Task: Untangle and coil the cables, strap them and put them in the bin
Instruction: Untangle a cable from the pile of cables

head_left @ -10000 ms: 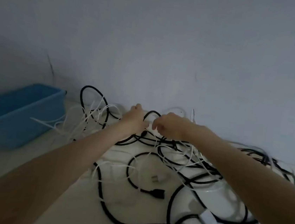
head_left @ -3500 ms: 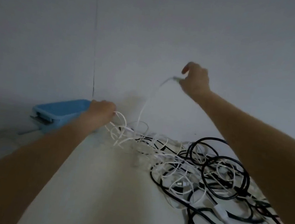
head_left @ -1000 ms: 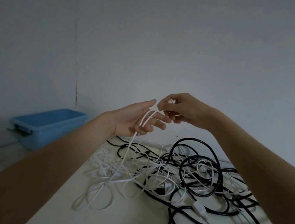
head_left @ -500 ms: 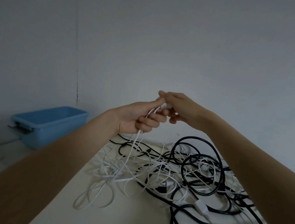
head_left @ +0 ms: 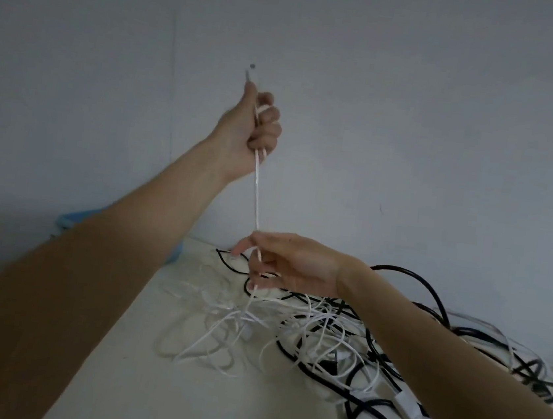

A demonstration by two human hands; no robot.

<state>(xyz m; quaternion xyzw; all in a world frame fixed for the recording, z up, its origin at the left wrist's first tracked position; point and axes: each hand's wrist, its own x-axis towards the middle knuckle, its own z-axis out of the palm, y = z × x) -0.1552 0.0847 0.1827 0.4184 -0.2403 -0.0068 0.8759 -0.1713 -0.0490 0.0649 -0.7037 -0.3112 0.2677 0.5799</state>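
Cable, the white one, runs almost straight up and down between my two hands, and that taut line is what the next pull turns on; my left hand is raised high against the wall, fingers clenched round the cable with its plug end poking out above the fist; my right hand sits lower, nearer the table, thumb and fingers pinching the same cable loosely just above the heap; below that pinch the white line drops into the tangle of cables, white loops mixed with black ones, lying right of centre on the table; so the free length lies above the right hand and the snarled length below it. I judge the untangling barely begun: nothing coiled, nothing strapped. The right hand is nearer the knot, so it should guide while the left draws upward; a hard tug could tighten the loops. A sliver of the blue bin shows behind my left forearm, well apart from the heap.
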